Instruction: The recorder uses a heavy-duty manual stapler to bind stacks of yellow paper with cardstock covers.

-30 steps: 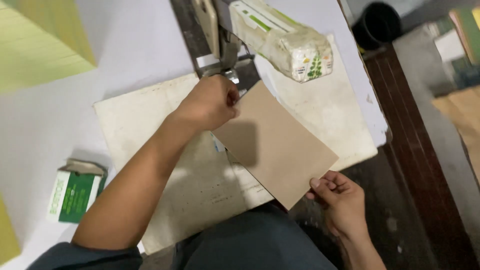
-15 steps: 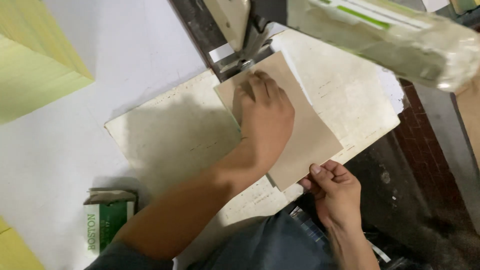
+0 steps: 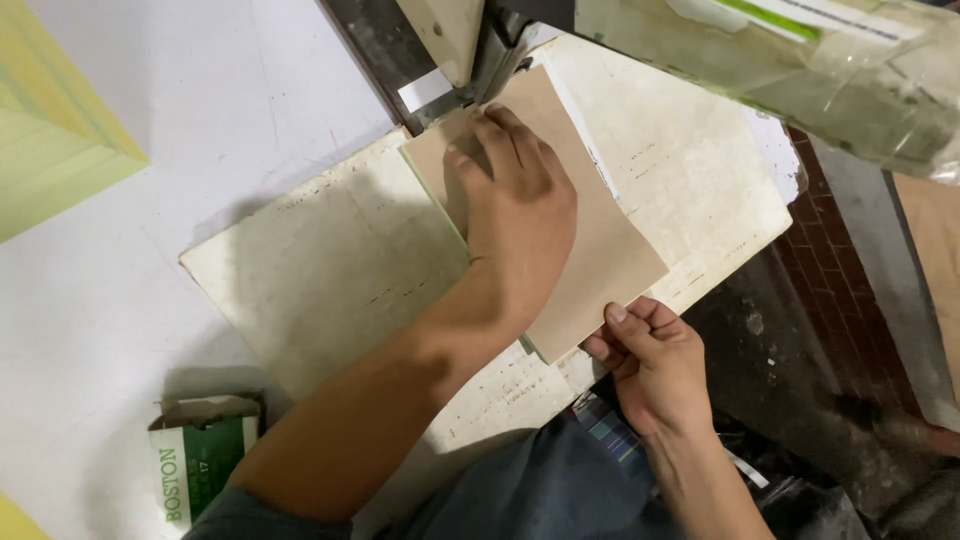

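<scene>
Bit cluttered around my hands here: up past my left fingertips there's a dark metal machine head with a cream-coloured arm (image 3: 445, 35), and off to the upper right of both hands a clear plastic-wrapped bundle with a green stripe (image 3: 790, 60) hangs into view and hides part of the bench. Down to the left of my left forearm sits a small green and white cardboard box (image 3: 200, 462) with its flap open, and further up-left there's a pale yellow-green stack of sheets (image 3: 50, 140). Everything lies on a white tabletop (image 3: 200, 90), with a worn, stained cream board (image 3: 330, 280) under my hands and a dark grimy floor (image 3: 800, 360) to the right of my right hand. The flat tan cardboard sheet (image 3: 610, 250) lies on that board. My left hand (image 3: 515, 200) is spread flat on top of it, fingers pressing near the machine, and my right hand (image 3: 650, 365) pinches its near corner, thumb on top.
</scene>
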